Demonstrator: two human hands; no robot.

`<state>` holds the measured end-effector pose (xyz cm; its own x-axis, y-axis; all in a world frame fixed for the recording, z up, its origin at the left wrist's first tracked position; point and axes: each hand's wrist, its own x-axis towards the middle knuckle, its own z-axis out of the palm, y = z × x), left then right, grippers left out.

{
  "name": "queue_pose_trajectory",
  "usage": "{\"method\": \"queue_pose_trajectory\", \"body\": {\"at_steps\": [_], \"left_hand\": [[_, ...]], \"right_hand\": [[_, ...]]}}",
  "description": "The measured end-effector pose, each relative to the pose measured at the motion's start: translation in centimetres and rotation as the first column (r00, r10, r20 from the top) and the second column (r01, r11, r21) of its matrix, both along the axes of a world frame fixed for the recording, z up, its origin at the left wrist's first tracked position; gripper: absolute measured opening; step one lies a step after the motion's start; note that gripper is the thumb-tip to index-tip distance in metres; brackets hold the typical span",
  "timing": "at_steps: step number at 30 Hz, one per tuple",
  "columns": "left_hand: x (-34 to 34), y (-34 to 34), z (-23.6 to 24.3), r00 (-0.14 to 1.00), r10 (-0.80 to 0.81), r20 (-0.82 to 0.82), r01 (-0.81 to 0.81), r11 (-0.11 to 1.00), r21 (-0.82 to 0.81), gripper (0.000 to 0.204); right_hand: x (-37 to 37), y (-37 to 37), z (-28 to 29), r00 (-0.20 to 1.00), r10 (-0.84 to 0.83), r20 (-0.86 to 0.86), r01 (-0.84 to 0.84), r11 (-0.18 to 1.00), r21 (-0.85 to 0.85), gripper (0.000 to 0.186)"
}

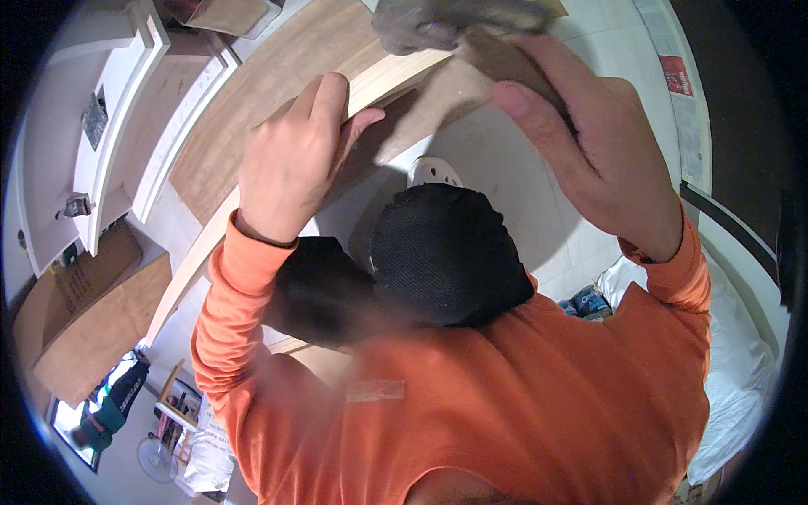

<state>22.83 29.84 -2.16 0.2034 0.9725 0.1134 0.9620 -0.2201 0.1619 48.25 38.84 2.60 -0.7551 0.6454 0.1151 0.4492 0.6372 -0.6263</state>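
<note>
My left hand grips the edge of a long pale wooden board that runs from the lower left up to the top middle. My right hand holds a stiff brown sheet against the board's upper end, thumb pressed on it. A grey cloth or glove lies over the top of that sheet. Both arms wear orange sleeves. Below the hands are my black-clad knees and a white shoe on the pale tiled floor.
Wood-grain panels lie on the floor at the upper left, beside white cabinet frames. Cardboard sheets sit at the left. A white sack is at the right. Another person and a fan are at the lower left.
</note>
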Motion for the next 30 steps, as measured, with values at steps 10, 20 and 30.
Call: {"method": "queue_pose_trajectory", "body": {"at_steps": [10,20,30], "left_hand": [[-0.3,0.1,-0.2,1.000,0.001,0.022,-0.001,1.000,-0.003,0.041],[0.0,0.0,0.2,0.999,0.001,0.051,0.000,1.000,-0.029,0.037],[1.7,0.7,-1.7,0.983,-0.096,-0.154,0.128,0.968,0.218,0.063]], "right_hand": [[0.3,0.1,0.0,0.996,-0.092,-0.016,0.089,0.988,-0.127,0.042],[0.8,-0.4,0.2,0.982,-0.184,-0.031,0.172,0.957,-0.234,0.039],[8.0,-6.6,-15.3,0.586,-0.808,-0.066,0.682,0.535,-0.498,0.041]]}}
